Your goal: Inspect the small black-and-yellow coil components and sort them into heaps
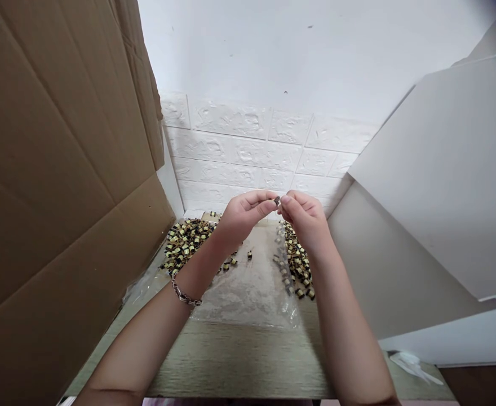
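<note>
Left hand (pixel 243 217) and right hand (pixel 305 221) pinch narrow on a small dark metal part (pixel 277 200); a large heap of small black-and-yellow coils (pixel 185 242) lies on a clear plastic sheet (pixel 248 287).

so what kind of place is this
Probably a makeshift bench for small-parts handwork, perhaps at home: heaps of small black-and-yellow electronic coils lie on a clear plastic sheet, with a cardboard panel at one side and white brick-pattern wall panelling behind.

Matt corrugated cardboard (pixel 62 197), glossy clear plastic sheet (pixel 248 287), pale wood-grain tabletop (pixel 235 361)
</note>
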Demonstrator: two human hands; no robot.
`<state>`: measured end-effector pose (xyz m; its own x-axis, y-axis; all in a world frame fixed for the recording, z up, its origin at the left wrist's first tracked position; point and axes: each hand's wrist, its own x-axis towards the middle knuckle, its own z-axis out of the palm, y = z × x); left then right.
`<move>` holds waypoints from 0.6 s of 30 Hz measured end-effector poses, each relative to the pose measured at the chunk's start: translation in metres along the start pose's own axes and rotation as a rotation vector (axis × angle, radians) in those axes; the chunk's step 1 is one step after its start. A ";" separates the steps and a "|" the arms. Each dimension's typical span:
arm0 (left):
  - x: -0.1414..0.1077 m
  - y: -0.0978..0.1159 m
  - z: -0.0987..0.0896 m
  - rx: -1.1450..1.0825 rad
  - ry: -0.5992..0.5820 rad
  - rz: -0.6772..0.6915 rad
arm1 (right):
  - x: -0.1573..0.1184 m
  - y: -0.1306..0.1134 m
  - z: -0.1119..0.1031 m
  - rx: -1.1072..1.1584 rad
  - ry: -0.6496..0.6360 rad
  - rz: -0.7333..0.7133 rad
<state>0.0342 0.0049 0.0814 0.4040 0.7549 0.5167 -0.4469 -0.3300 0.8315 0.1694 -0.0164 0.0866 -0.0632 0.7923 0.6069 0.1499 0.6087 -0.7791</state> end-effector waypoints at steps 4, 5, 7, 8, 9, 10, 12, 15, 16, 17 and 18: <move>0.000 -0.001 0.000 -0.173 -0.011 -0.130 | 0.000 -0.004 0.001 -0.120 0.022 -0.023; 0.000 -0.001 0.000 -0.211 -0.023 -0.156 | 0.000 -0.005 0.001 -0.151 0.033 -0.032; 0.000 -0.001 0.000 -0.283 -0.049 -0.210 | 0.000 -0.007 0.003 -0.223 0.069 -0.051; 0.000 -0.002 0.000 -0.316 -0.053 -0.238 | -0.001 -0.008 0.003 -0.265 0.093 -0.061; -0.001 -0.002 -0.001 -0.347 -0.049 -0.264 | -0.001 -0.009 0.004 -0.312 0.116 -0.072; -0.001 -0.002 -0.001 -0.376 -0.042 -0.285 | -0.002 -0.011 0.005 -0.359 0.138 -0.085; -0.001 -0.002 -0.002 -0.427 -0.028 -0.301 | -0.003 -0.014 0.006 -0.451 0.168 -0.120; -0.001 -0.001 -0.002 -0.462 -0.025 -0.293 | -0.005 -0.018 0.007 -0.581 0.186 -0.213; -0.001 -0.001 -0.003 -0.463 -0.028 -0.289 | -0.005 -0.019 0.007 -0.617 0.192 -0.252; -0.001 -0.001 -0.003 -0.460 -0.031 -0.285 | -0.005 -0.020 0.007 -0.646 0.198 -0.288; -0.001 0.000 -0.003 -0.455 -0.033 -0.282 | -0.005 -0.020 0.007 -0.666 0.204 -0.319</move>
<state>0.0315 0.0060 0.0801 0.5800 0.7579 0.2986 -0.6153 0.1674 0.7703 0.1601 -0.0323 0.0983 -0.0297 0.5196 0.8539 0.7220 0.6019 -0.3412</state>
